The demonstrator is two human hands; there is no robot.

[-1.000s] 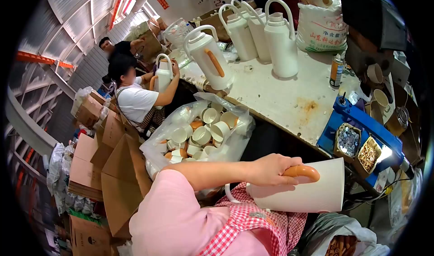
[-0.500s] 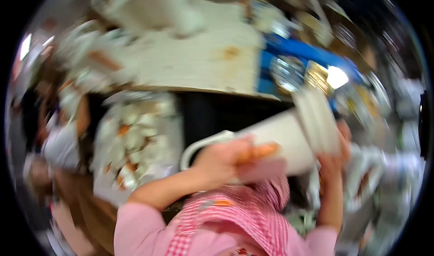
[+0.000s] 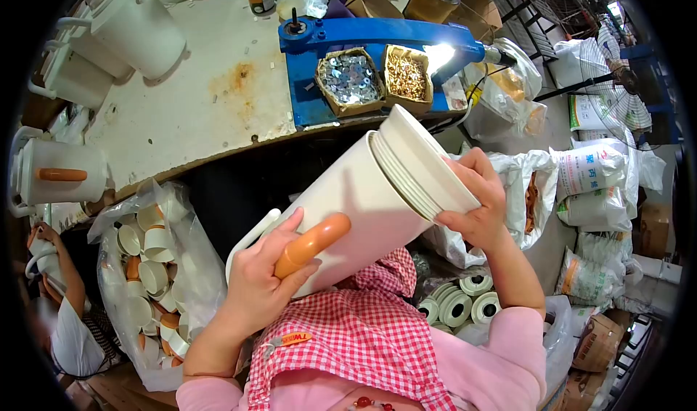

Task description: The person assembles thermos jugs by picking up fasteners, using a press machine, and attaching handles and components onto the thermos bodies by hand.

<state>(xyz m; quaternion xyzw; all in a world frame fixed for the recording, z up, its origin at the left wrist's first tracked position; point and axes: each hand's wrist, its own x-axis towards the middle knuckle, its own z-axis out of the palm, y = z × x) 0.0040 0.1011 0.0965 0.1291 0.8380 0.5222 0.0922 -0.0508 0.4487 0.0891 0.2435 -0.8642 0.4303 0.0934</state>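
Observation:
A large white plastic jug lies tilted across my lap, its wide ribbed top end pointing up and to the right. My left hand is closed on the jug's lower side, around an orange-brown grip that sticks out from it. Behind that hand curves a thin white handle. At the other end, my right hand clasps the ribbed rim, thumb below and fingers over the far edge. Whether the ribbed part is a separate lid cannot be made out.
Ahead, a blue hand press stands on the worktable, with boxes of metal washers and copper-coloured rivets. More white jugs stand left. Bags of white parts flank me. Another person works at far left.
The view has turned to the right and steadied, bringing the blue press more to the middle. Both hands still hold the jug, which now points more steeply upward.

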